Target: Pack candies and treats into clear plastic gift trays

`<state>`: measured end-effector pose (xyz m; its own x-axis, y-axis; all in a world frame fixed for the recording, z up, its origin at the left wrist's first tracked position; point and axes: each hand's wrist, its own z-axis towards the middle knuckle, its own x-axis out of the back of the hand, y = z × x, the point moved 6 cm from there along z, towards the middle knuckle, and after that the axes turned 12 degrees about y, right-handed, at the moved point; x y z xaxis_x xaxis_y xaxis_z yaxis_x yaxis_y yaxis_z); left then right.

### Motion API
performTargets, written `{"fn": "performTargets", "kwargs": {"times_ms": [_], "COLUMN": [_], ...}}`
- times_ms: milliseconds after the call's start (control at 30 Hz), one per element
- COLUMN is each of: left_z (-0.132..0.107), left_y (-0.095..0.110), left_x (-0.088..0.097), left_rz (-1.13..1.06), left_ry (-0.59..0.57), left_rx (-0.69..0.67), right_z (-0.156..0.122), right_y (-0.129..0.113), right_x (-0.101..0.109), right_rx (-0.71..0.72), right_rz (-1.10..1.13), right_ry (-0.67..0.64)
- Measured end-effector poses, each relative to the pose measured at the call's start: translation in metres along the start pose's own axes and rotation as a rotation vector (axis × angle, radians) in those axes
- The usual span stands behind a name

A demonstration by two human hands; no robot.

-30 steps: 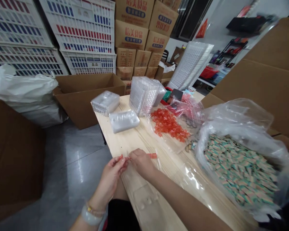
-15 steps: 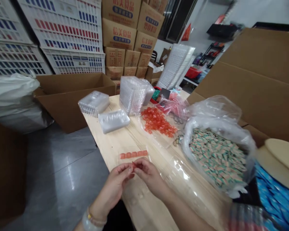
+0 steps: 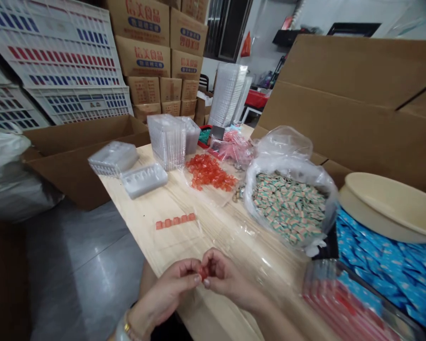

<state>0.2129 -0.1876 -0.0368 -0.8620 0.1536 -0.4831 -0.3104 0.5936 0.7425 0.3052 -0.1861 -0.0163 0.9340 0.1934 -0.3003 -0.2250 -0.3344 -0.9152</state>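
Observation:
My left hand (image 3: 170, 291) and my right hand (image 3: 222, 277) meet at the near edge of the wooden table (image 3: 145, 213), fingertips pinched together on one small red candy (image 3: 203, 273). Just beyond them a row of several red candies (image 3: 175, 220) sits in a clear plastic tray (image 3: 179, 234). Farther back lies a loose pile of red candies (image 3: 208, 173) on clear film. A clear bag of green and pink wrapped sweets (image 3: 289, 208) stands to the right of my hands.
Stacks of clear trays (image 3: 167, 139) and white moulded trays (image 3: 144, 179) stand at the table's far end. An open cardboard box (image 3: 74, 149) is on the left, a large one (image 3: 348, 99) on the right. Beige plates (image 3: 386, 203) rest over blue packets (image 3: 383, 270).
My hands drew back toward me from the candy row, which now lies apart on the table; both now pinch one red candy. The view swung right, showing plates and blue packets.

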Motion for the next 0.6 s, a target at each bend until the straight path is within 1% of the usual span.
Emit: {"fn": "performTargets", "kwargs": {"times_ms": [100, 167, 233, 333, 400, 467, 600], "left_z": [-0.008, -0.012, -0.016, -0.019, -0.021, -0.021, -0.019], "left_y": [-0.010, -0.014, -0.014, -0.010, -0.008, -0.008, -0.013], "left_x": [-0.005, -0.008, -0.008, -0.007, -0.005, -0.003, -0.004], "left_rz": [-0.013, 0.002, 0.042, 0.128, 0.183, 0.204, 0.179], "left_ry": [-0.003, 0.015, 0.056, 0.131, 0.184, 0.208, 0.195], "left_rx": [0.018, 0.000, -0.069, -0.212, -0.265, -0.254, -0.143], "right_z": [-0.007, -0.010, -0.012, -0.013, -0.014, -0.015, -0.019], "right_y": [0.008, 0.012, 0.016, 0.021, 0.025, 0.028, 0.025], "right_x": [0.001, 0.003, 0.005, 0.008, 0.008, 0.007, 0.005], "right_rx": [-0.022, -0.039, -0.036, -0.022, -0.029, -0.032, 0.010], "right_rz": [0.018, -0.009, -0.043, -0.056, -0.035, -0.010, 0.032], "right_ry": [-0.062, -0.072, -0.052, 0.007, 0.040, 0.054, 0.091]}}
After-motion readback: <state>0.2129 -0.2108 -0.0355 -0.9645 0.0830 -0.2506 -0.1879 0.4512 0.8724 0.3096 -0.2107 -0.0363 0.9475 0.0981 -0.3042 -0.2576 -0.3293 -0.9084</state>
